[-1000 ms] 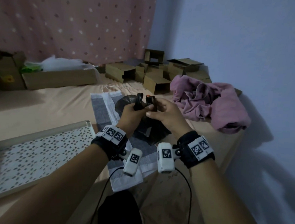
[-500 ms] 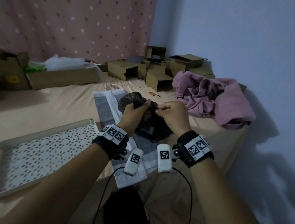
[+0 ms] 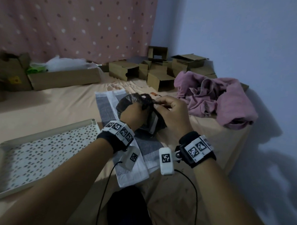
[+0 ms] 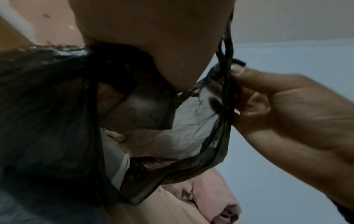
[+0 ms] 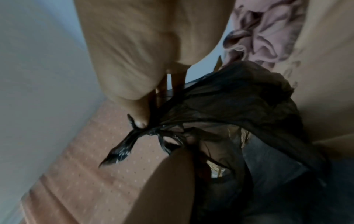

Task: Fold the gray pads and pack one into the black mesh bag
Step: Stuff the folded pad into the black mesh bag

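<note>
Both hands up: left hand (image 3: 134, 111) bunches the black mesh bag (image 3: 126, 103) at its neck, right hand (image 3: 171, 111) pinches the gathered handles just beside it, folded pad (image 3: 154, 121) below.

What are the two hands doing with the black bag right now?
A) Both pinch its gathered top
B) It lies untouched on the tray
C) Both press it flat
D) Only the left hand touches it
A: the left hand and right hand both pinch the gathered top of the black bag, a pad showing inside.
</note>
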`<state>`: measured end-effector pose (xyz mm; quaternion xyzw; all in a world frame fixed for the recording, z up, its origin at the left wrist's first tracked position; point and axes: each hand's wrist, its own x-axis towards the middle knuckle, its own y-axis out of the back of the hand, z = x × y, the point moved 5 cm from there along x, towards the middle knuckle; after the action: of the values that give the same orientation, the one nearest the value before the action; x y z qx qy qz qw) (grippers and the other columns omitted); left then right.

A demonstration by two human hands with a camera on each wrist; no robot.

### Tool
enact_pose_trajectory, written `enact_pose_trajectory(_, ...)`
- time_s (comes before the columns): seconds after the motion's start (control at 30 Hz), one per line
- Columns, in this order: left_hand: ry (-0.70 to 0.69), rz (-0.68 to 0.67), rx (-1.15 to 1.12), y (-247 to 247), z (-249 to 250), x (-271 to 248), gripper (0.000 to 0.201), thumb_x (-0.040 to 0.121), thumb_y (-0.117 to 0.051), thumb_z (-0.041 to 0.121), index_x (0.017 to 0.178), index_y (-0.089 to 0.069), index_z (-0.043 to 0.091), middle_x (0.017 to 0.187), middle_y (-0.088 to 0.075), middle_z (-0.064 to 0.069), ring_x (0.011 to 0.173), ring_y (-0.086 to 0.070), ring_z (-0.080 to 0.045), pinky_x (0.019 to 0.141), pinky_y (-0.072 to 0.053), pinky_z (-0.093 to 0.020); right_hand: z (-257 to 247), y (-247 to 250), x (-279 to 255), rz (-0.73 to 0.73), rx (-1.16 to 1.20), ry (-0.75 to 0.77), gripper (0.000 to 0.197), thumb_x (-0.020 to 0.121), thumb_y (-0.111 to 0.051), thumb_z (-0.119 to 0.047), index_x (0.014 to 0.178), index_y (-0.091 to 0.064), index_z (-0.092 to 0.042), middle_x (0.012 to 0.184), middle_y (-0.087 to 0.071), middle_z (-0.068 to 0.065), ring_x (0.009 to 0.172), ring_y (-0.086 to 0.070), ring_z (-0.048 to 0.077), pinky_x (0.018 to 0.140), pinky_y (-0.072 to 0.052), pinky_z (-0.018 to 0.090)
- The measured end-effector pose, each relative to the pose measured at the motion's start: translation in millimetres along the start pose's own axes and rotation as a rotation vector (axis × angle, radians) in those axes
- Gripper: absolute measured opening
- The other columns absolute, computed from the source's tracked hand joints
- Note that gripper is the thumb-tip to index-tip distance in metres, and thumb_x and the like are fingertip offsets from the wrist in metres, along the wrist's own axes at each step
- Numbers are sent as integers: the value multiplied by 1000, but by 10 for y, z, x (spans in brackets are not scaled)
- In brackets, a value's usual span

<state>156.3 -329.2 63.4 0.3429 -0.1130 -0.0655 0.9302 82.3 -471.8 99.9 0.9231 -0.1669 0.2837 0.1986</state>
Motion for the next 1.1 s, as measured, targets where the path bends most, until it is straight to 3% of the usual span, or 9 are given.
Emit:
enact_pose_trajectory(0.2, -45, 23, -69, -40, -13, -96, 38, 91, -64, 9, 127, -58, -1, 120, -61, -12, 115, -58, -24, 82, -47, -24, -81, -297, 2, -183, -252, 288, 11, 80, -77, -7, 89, -75, -13, 125, -70, -1, 134, -48, 16, 113, -32, 33)
enact_pose_trajectory(0.27, -141, -17, -82, -39, 81, -109, 30, 99, -49, 14, 124, -57, 0, 123, -59, -16, 119, -54, -27, 94, -41, -32, -92, -337, 55, -221, -379, 350, 11, 82, -74, -11, 92, -71, -15, 123, -70, 1, 131, -51, 22, 111, -33, 39)
enact_pose_trajectory(0.33, -156, -143, -176, -90, 119, -97, 16, 94, -50, 6, 99, -66, 3, 101, -65, -17, 100, -61, -31, 84, -43, -40, -108, -352, 109, -280, -522, 382, 10, 85, -68, -13, 95, -66, -15, 107, -70, 3, 109, -60, 26, 99, -44, 45)
enact_pose_trajectory(0.43, -257, -103, -167, -59, 103, -60, 14, 80, -62, 10, 71, -61, 20, 70, -66, -3, 68, -63, -19, 62, -48, -34, -57, -357, 171, -372, -600, 263, 9, 94, -59, -14, 102, -57, -14, 99, -64, 7, 91, -58, 29, 77, -48, 44)
enact_pose_trajectory(0.53, -292, -64, -180, -16, 68, -121, 5, 70, -65, 20, 73, -62, 17, 70, -67, -1, 66, -64, -15, 60, -50, -32, 51, -302, 199, -314, -569, 132, 8, 96, -57, -16, 104, -58, -14, 95, -68, 10, 87, -62, 30, 75, -51, 43)
enact_pose_trajectory(0.7, -265, 121, -223, 138, -84, -103, 18, 73, -68, 2, 85, -58, 11, 76, -63, 3, 69, -59, -7, 57, -45, -15, 343, -233, 186, -290, -532, -112, 12, 94, -62, -12, 98, -73, -10, 95, -73, 5, 84, -62, 17, 78, -46, 27)
enact_pose_trajectory(0.9, -299, 186, -124, 184, -74, -112, 17, 76, -65, 2, 83, -59, 17, 78, -63, 4, 75, -61, -16, 63, -50, -31, 438, -297, -58, -636, 104, -640, 30, 97, -48, 7, 88, -72, -7, 70, -75, 3, 59, -70, 13, 57, -56, 22)
enact_pose_trajectory(1.0, -307, 207, -39, 176, -81, -124, 16, 77, -65, 5, 83, -61, 19, 77, -63, 6, 71, -60, -16, 59, -47, -30, 430, -266, -97, -672, 348, -682, 31, 98, -40, 13, 102, -69, 3, 83, -77, 12, 70, -75, 19, 64, -60, 26)
enact_pose_trajectory(1.1, -307, 204, -21, 165, -117, -111, 19, 76, -63, 4, 85, -63, 21, 81, -65, 6, 75, -61, -16, 62, -49, -30, 541, -239, -63, -521, 409, -683, 33, 96, -41, 11, 116, -68, 5, 112, -71, 25, 99, -72, 35, 90, -59, 40)
